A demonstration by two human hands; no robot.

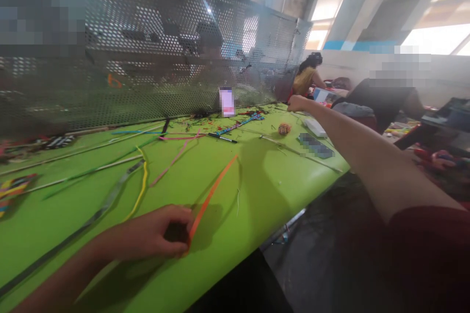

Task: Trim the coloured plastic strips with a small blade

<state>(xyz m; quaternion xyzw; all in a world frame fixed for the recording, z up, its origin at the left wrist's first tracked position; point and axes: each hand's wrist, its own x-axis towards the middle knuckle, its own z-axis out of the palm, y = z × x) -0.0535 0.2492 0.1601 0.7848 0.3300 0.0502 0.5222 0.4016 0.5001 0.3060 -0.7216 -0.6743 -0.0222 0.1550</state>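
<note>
My left hand (172,232) pinches the lower end of a thin orange strip (213,190), which slants up and away above the green table (257,195). A yellow strip (144,181) and a long grey strip (99,212) lie to the left of that hand. Stretched far forward, my right hand (298,103) is closed at the table's far right side, close to the partition. Whatever its fingers hold, if anything, is hidden. Nearest to it are a ball of tan strands (284,129) and a white box-like item (315,127).
A perforated metal partition (147,78) runs along the back, with a lit phone (226,102) leaning there. A black pen (223,138), pink strips (176,161), a patterned blue band (240,123), scraps and a dark phone-like slab (316,145) lie about. Two people sit at the right.
</note>
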